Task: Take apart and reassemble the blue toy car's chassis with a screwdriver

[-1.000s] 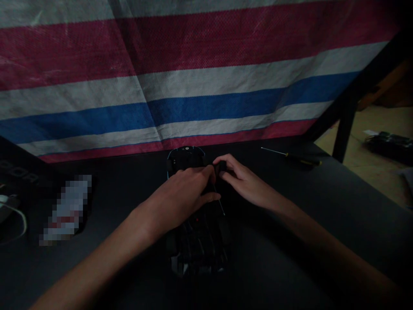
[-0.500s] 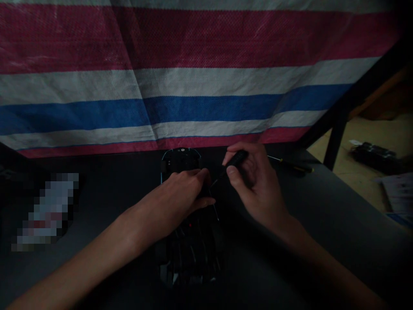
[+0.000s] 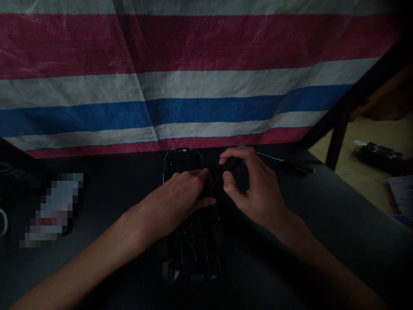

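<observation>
Toy car point(image 3: 195, 254) on the table point(image 3: 322, 206), left hand point(image 3: 185, 189) over its middle. Right hand point(image 3: 253, 185) just right of the car, tool handle point(image 3: 232, 163) within its curl. Screwdriver point(image 3: 290, 164) farther right. Sheet point(image 3: 206, 84) behind, from where I stand; floor point(image 3: 383, 127) past the right edge.

Slim forearms point(image 3: 93, 254) are bare to the fingers point(image 3: 235, 152).

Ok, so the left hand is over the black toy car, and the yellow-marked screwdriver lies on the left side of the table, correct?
Not the side: the head view shows the yellow-marked screwdriver on the table's right side. The left hand is over the black toy car.
</observation>
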A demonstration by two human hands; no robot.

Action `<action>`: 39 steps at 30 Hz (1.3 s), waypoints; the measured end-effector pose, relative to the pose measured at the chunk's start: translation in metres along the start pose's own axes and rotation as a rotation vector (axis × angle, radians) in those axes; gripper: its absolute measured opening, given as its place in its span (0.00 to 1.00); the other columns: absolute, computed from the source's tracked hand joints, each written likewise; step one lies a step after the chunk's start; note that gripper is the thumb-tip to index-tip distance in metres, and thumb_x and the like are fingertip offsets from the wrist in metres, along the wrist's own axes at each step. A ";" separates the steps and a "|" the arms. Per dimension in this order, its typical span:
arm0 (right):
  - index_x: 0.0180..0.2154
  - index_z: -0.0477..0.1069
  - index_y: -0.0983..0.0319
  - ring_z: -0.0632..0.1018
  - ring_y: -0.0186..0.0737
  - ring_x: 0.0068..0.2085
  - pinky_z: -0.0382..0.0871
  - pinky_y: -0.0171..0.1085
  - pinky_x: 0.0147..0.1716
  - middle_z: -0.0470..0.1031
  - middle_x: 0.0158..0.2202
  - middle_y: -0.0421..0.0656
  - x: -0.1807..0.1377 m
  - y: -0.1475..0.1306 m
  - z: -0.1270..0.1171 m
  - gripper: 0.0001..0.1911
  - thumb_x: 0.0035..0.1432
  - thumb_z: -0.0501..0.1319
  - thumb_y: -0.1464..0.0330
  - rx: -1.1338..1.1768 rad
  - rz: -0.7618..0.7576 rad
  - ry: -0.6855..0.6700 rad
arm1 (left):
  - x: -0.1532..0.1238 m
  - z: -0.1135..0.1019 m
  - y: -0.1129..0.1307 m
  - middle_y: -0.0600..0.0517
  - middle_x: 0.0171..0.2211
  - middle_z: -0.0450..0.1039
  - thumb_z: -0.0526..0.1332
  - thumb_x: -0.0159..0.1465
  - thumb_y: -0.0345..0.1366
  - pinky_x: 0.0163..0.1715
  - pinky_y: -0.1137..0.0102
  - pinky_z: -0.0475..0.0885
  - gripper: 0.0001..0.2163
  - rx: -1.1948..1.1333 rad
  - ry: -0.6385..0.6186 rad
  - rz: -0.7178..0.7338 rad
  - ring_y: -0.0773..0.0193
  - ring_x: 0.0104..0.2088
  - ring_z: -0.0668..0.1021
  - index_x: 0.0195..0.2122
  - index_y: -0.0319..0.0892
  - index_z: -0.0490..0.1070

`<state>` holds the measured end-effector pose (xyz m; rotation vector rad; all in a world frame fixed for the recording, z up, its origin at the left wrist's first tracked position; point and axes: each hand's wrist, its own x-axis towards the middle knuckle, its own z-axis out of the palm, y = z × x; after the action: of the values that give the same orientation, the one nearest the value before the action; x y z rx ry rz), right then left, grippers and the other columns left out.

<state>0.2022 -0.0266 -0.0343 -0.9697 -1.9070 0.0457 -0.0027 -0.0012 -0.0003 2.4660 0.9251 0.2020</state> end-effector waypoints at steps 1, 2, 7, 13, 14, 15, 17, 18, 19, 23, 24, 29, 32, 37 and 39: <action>0.52 0.63 0.54 0.78 0.45 0.46 0.74 0.44 0.46 0.75 0.45 0.43 0.001 0.000 -0.001 0.18 0.63 0.59 0.75 -0.029 -0.015 -0.012 | 0.000 -0.001 0.001 0.46 0.50 0.77 0.61 0.74 0.41 0.43 0.63 0.72 0.11 -0.003 -0.003 -0.008 0.56 0.45 0.82 0.52 0.41 0.73; 0.53 0.62 0.54 0.78 0.45 0.46 0.74 0.44 0.46 0.75 0.46 0.43 0.001 0.000 -0.001 0.19 0.63 0.59 0.75 -0.050 -0.019 -0.023 | 0.000 -0.001 0.002 0.45 0.50 0.77 0.61 0.74 0.41 0.43 0.63 0.73 0.11 -0.003 -0.008 -0.017 0.56 0.45 0.82 0.52 0.41 0.73; 0.50 0.64 0.54 0.79 0.41 0.38 0.73 0.41 0.40 0.77 0.43 0.41 0.004 -0.003 -0.003 0.16 0.62 0.62 0.73 -0.139 -0.021 -0.029 | 0.000 -0.003 0.000 0.47 0.50 0.77 0.62 0.73 0.41 0.45 0.64 0.73 0.10 0.008 -0.003 -0.009 0.56 0.46 0.81 0.51 0.42 0.73; 0.43 0.67 0.55 0.77 0.40 0.32 0.69 0.40 0.36 0.76 0.33 0.38 0.020 -0.010 -0.007 0.05 0.67 0.62 0.67 -0.223 -0.033 -0.071 | 0.000 0.002 -0.011 0.47 0.51 0.77 0.61 0.73 0.45 0.46 0.64 0.73 0.13 0.023 -0.009 0.017 0.56 0.48 0.81 0.53 0.44 0.71; 0.42 0.68 0.55 0.77 0.39 0.32 0.68 0.40 0.35 0.76 0.31 0.38 0.024 -0.011 -0.007 0.03 0.69 0.61 0.65 -0.236 -0.038 -0.077 | -0.001 0.003 -0.011 0.47 0.50 0.77 0.61 0.73 0.46 0.46 0.63 0.73 0.14 0.035 -0.005 0.010 0.56 0.47 0.81 0.54 0.44 0.71; 0.41 0.68 0.56 0.77 0.39 0.31 0.68 0.40 0.35 0.76 0.30 0.38 0.028 -0.012 -0.008 0.04 0.70 0.60 0.63 -0.246 -0.044 -0.087 | -0.001 0.004 -0.010 0.46 0.49 0.78 0.61 0.73 0.46 0.45 0.63 0.73 0.14 0.044 0.000 0.003 0.56 0.45 0.81 0.54 0.43 0.71; 0.38 0.68 0.56 0.75 0.38 0.29 0.67 0.39 0.34 0.75 0.28 0.37 0.035 -0.013 -0.008 0.07 0.71 0.59 0.62 -0.232 -0.052 -0.143 | -0.002 0.002 -0.006 0.46 0.48 0.78 0.61 0.74 0.45 0.44 0.63 0.74 0.14 0.035 0.013 -0.014 0.56 0.44 0.81 0.54 0.43 0.72; 0.38 0.68 0.56 0.75 0.37 0.29 0.67 0.39 0.34 0.75 0.28 0.37 0.039 -0.013 -0.010 0.06 0.71 0.60 0.63 -0.204 -0.056 -0.195 | -0.002 0.001 -0.004 0.47 0.48 0.78 0.61 0.74 0.44 0.43 0.64 0.74 0.13 0.013 0.013 -0.016 0.57 0.43 0.81 0.53 0.43 0.72; 0.39 0.68 0.56 0.76 0.38 0.30 0.68 0.39 0.35 0.75 0.30 0.37 0.042 -0.013 -0.011 0.04 0.70 0.60 0.65 -0.164 -0.064 -0.252 | -0.002 -0.001 -0.001 0.47 0.49 0.78 0.60 0.74 0.42 0.44 0.64 0.74 0.12 -0.017 -0.007 -0.026 0.57 0.44 0.81 0.54 0.43 0.72; 0.45 0.67 0.57 0.78 0.42 0.44 0.70 0.40 0.46 0.78 0.43 0.43 0.052 -0.011 -0.021 0.09 0.63 0.58 0.75 -0.044 -0.083 -0.434 | -0.002 -0.005 0.001 0.49 0.50 0.78 0.60 0.75 0.41 0.42 0.66 0.74 0.09 -0.118 -0.028 -0.037 0.59 0.44 0.82 0.51 0.42 0.72; 0.45 0.67 0.58 0.78 0.43 0.45 0.69 0.41 0.46 0.78 0.44 0.43 0.054 -0.010 -0.024 0.10 0.63 0.58 0.74 -0.048 -0.072 -0.463 | -0.002 -0.005 0.000 0.49 0.50 0.78 0.61 0.74 0.41 0.41 0.66 0.74 0.09 -0.113 -0.012 -0.026 0.59 0.44 0.82 0.51 0.42 0.72; 0.40 0.70 0.59 0.75 0.37 0.30 0.63 0.38 0.32 0.74 0.30 0.37 0.061 -0.008 -0.028 0.03 0.69 0.61 0.66 -0.120 0.031 -0.554 | -0.003 0.003 -0.007 0.45 0.49 0.78 0.62 0.73 0.42 0.43 0.62 0.75 0.12 0.003 0.014 0.008 0.56 0.44 0.82 0.50 0.39 0.72; 0.43 0.69 0.59 0.78 0.37 0.38 0.65 0.36 0.38 0.77 0.38 0.39 0.063 -0.006 -0.028 0.04 0.65 0.62 0.71 -0.021 -0.018 -0.591 | -0.003 0.003 -0.006 0.46 0.51 0.77 0.61 0.74 0.42 0.43 0.63 0.75 0.11 -0.032 0.002 0.013 0.56 0.46 0.82 0.51 0.41 0.71; 0.42 0.69 0.57 0.77 0.36 0.33 0.64 0.36 0.33 0.77 0.35 0.37 0.061 0.000 -0.032 0.03 0.68 0.61 0.65 -0.052 0.029 -0.618 | -0.004 0.000 0.000 0.45 0.54 0.77 0.62 0.73 0.41 0.42 0.64 0.75 0.12 -0.032 -0.012 -0.003 0.57 0.46 0.82 0.53 0.40 0.71; 0.41 0.69 0.56 0.76 0.34 0.29 0.62 0.35 0.30 0.76 0.33 0.35 0.061 0.002 -0.033 0.03 0.68 0.61 0.65 -0.013 0.049 -0.665 | -0.004 0.000 0.000 0.44 0.55 0.76 0.62 0.73 0.40 0.44 0.64 0.76 0.13 -0.023 -0.006 -0.004 0.55 0.47 0.82 0.54 0.40 0.70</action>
<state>0.2154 0.0021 0.0272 -1.0963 -2.4825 0.4317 -0.0058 -0.0035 -0.0001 2.4423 0.9198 0.2023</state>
